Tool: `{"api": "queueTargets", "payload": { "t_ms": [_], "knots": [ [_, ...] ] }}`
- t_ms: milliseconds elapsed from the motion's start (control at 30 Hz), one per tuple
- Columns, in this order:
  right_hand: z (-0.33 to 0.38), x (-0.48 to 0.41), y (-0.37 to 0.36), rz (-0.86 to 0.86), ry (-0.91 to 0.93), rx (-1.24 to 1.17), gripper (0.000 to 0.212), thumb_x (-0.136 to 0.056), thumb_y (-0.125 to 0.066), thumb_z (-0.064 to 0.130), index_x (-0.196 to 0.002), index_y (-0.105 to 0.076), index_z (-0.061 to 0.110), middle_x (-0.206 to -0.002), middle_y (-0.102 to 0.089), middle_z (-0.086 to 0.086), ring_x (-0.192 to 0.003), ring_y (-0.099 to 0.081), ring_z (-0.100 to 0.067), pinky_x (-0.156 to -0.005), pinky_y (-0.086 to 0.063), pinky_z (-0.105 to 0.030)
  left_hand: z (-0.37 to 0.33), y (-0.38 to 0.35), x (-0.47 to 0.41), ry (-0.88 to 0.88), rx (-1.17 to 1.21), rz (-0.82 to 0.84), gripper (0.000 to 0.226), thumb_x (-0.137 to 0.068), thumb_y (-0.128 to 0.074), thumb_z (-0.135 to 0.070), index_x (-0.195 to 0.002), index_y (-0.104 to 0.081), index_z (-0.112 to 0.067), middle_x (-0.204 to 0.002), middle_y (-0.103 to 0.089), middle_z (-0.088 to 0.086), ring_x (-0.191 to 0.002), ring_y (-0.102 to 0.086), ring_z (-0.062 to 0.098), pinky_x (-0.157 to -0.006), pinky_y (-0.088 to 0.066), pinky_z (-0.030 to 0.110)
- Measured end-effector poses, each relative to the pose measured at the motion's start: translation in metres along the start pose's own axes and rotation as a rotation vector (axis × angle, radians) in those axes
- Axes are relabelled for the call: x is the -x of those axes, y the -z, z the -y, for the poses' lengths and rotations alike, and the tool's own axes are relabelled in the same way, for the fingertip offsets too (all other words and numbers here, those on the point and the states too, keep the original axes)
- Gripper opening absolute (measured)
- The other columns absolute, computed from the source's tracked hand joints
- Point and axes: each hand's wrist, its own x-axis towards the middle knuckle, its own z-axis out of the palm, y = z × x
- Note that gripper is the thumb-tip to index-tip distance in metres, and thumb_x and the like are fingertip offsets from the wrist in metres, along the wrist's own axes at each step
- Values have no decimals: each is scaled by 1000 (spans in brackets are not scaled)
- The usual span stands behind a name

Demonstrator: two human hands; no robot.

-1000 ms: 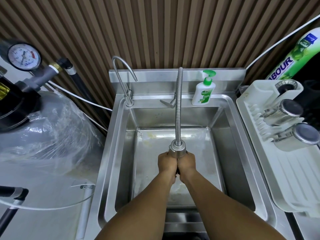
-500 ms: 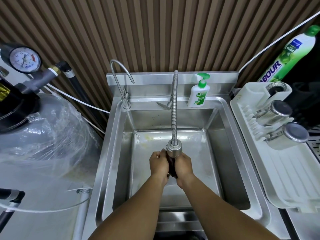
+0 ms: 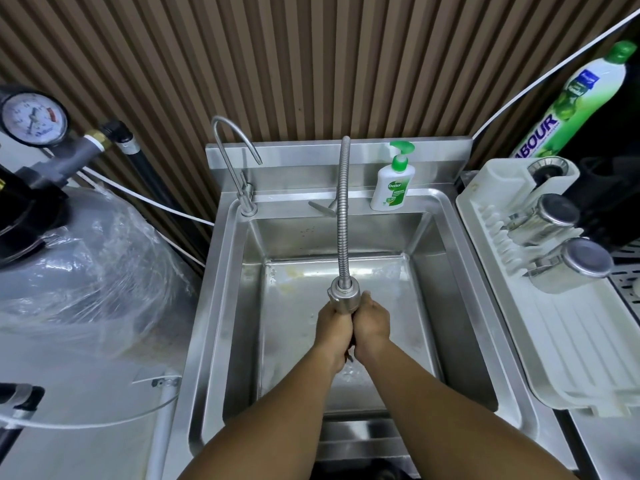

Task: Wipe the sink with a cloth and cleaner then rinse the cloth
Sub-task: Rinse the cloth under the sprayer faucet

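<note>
My left hand [image 3: 333, 327] and my right hand [image 3: 371, 322] are pressed together over the middle of the steel sink [image 3: 436, 271], right under the head of the flexible tap [image 3: 343, 296]. Both hands grip a dark cloth [image 3: 350, 356] squeezed between them; only a thin strip of it shows between the palms and below the wrists. Water splashes on the basin floor beneath the hands. A green-and-white soap pump bottle [image 3: 391, 183] stands on the sink's back ledge.
A thin gooseneck tap [image 3: 235, 161] rises at the sink's back left. A white drying rack [image 3: 561, 334] with steel cups is on the right, a tall green bottle [image 3: 571, 102] behind it. A plastic-wrapped tank [image 3: 79, 278] with a pressure gauge [image 3: 33, 119] is on the left.
My hands stayed clasped on the cloth under the tap head, shifting slightly as they wring and rub it. The camera view drifted a little.
</note>
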Motion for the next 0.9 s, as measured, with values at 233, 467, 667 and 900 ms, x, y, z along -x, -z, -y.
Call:
{"api": "queueTargets", "payload": {
  "t_ms": [233,467,667,900],
  "knots": [
    [-7,13,-4,187,70,56,18,-90,-55,23,-87,-59,6,-72,-65,-10,-57,-60,-19,-47,-47,-29,-8,13,-16,32,80,-62,17,-94,-59,-15,-78,-58,-11,-60,-55,6,-43,-48,15,-36,-32,13],
    [-3,15,-1,194,2,63,22,-95,-51,23,-77,-57,11,-60,-56,-5,-45,-46,-13,-43,-35,-23,4,13,-19,-1,-6,-66,18,-95,-56,-22,-84,-62,-8,-56,-56,5,-37,-46,13,-39,-31,16],
    [3,13,-2,166,-42,41,34,-96,-48,22,-63,-48,15,-48,-48,0,-39,-38,-12,-43,-29,-24,5,12,-24,74,65,-33,23,-89,-63,-35,-80,-59,-14,-54,-52,2,-41,-43,15,-44,-30,17],
    [11,7,-15,214,-5,-42,21,-101,-52,33,-83,-62,29,-80,-63,4,-71,-59,-14,-73,-50,-35,-3,6,-38,-24,134,-45,15,-96,-64,-29,-83,-69,-24,-85,-72,3,-81,-65,24,-76,-55,38]
  ]
}}
